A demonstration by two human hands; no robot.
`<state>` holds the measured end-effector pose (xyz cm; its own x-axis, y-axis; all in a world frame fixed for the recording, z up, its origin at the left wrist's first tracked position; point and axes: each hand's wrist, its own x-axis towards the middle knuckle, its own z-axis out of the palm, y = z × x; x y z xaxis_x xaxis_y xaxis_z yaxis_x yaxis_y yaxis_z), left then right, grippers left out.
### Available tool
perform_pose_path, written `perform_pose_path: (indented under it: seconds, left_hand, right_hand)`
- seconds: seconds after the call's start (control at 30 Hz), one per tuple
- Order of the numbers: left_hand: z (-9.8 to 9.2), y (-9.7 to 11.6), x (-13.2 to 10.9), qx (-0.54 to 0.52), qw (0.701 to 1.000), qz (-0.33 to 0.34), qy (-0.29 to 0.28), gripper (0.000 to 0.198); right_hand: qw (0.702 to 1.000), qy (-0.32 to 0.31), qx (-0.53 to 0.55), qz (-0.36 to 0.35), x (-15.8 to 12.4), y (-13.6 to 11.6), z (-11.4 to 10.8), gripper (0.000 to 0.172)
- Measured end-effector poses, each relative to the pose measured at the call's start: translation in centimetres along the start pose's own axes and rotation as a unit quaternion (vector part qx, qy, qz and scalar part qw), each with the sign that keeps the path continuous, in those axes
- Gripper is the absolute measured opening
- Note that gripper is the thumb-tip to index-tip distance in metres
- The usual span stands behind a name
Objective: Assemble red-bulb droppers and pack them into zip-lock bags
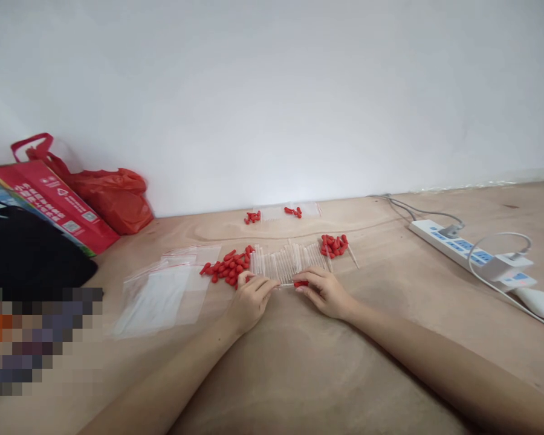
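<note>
My left hand (252, 297) pinches one end of a thin clear tube (286, 285), which lies level between my two hands. The fingers of my right hand (323, 291) are closed round a red rubber dropper bulb (301, 283) at the tube's other end. Whether the tube sits inside the bulb I cannot tell. Just beyond my hands lies a row of similar clear tubes (276, 263), side by side on the table. A heap of red bulbs (229, 266) is by my left hand, and a smaller pile of red bulbs (333, 245) lies past my right hand.
Clear zip bags (163, 296) lie flat on the wooden table (272, 374) at left. Near the wall (272, 96) is another bag (272, 212) with several red pieces. A power strip (453, 244) with cables stands right; a red plastic bag (118, 199) and black cloth (31, 254) are left.
</note>
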<state>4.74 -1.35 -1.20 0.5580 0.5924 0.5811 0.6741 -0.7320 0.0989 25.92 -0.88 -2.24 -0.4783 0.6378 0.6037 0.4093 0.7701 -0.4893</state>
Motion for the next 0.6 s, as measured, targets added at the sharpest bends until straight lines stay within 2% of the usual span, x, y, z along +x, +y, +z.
perform_pose_path:
  seconds: [0.17,0.3,0.6]
  left_hand:
    - [0.08,-0.21,-0.04,-0.017,1.000,0.022,0.002,0.022]
    - [-0.02,-0.17,-0.10,-0.021,0.999,0.030,-0.018,0.023]
    - [-0.10,-0.05,-0.25,0.004,0.998,0.055,-0.036,0.027]
  right_hand:
    - [1.000,0.000,0.009,-0.021,-0.03,0.04,0.08,0.020]
    - [0.999,0.002,0.012,-0.041,-0.06,0.22,0.08,0.017]
    - [0.998,-0.021,-0.013,-0.060,-0.23,0.44,-0.09,0.018]
